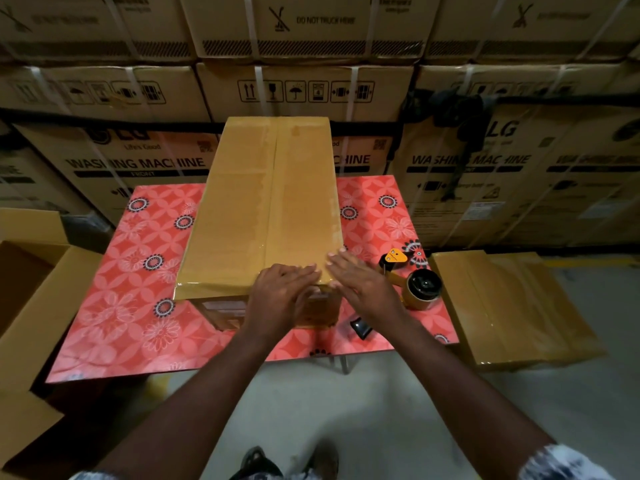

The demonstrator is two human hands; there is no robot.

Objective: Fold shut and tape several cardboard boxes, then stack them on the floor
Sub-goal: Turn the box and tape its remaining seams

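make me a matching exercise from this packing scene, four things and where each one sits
Things:
1. tall brown cardboard box with taped top
2. yellow and black tape dispenser
3. open brown cardboard box
4. low sealed brown cardboard box

Places:
A. off the red floral table, to its right
B. on the table, pressed by the left hand and right hand
C. off the table, to its left
D. on the table, right of the hands

Pairs: 1-B, 2-D, 3-C, 4-A
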